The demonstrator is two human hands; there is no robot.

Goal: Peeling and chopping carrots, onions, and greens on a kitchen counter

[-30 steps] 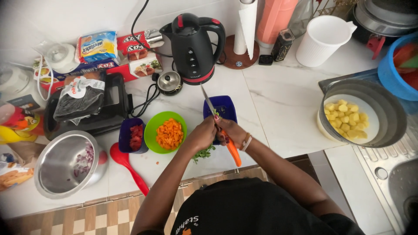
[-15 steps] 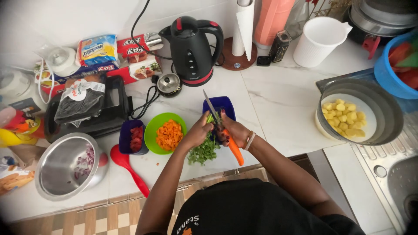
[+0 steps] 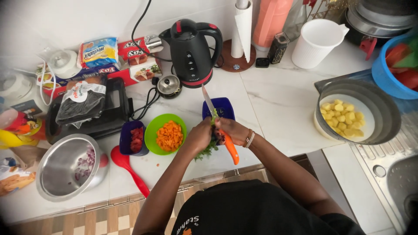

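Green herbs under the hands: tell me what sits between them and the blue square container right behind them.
Nothing visible. The green herbs lie at the near edge of the blue square container, gripped by the left hand. The right hand holds the orange-handled knife, its blade angled up over the container, not blocking it.

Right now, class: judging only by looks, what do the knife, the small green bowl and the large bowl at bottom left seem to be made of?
Knife: the blade looks like bare metal, grey and thin; the orange handle looks like smooth plastic, though the right hand covers part of it.
Green bowl: probably plastic, with a uniform bright colour and matte sheen.
Large bowl: likely stainless steel, silvery with mirror-like reflections.
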